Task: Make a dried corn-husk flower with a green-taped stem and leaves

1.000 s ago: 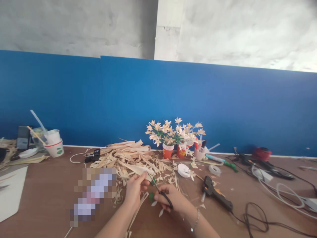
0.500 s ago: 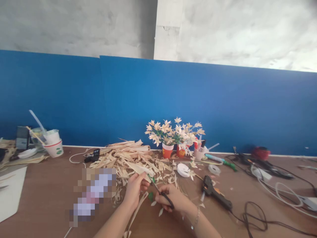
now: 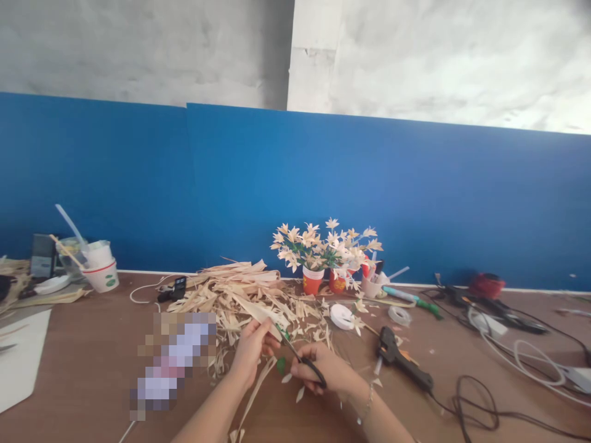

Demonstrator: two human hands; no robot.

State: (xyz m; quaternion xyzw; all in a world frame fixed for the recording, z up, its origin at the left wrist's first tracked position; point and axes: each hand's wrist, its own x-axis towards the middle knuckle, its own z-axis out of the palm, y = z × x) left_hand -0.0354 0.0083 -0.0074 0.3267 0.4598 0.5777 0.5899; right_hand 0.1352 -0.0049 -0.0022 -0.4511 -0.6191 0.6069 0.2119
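Between its fingertips my left hand [image 3: 252, 347] pinches a strip of pale dried husk [image 3: 258, 312]. My right hand [image 3: 316, 366] is closed around the dark handles of a pair of scissors [image 3: 310, 366], whose blades reach up to the husk's near end. Whether the blades are parted there is hard to make out. Small cut husk petals [image 3: 300, 394] lie on the table below my right hand, with a small green piece [image 3: 281, 365] between the hands. Behind them spreads a heap of dried husks [image 3: 231, 286].
Husk flowers [image 3: 314, 243] stand in red cups [image 3: 313, 282] at the back. On the right are a glue gun [image 3: 401, 360], tape rolls [image 3: 341, 316] and tangled cables [image 3: 480, 406]. A white cup [image 3: 100, 277] stands at the left, near a white board [image 3: 23, 357]. A blue partition [image 3: 323, 172] closes off the back.
Almost nothing differs. Both hands keep their places at the husk, and the scissors and my right hand have shifted very slightly.
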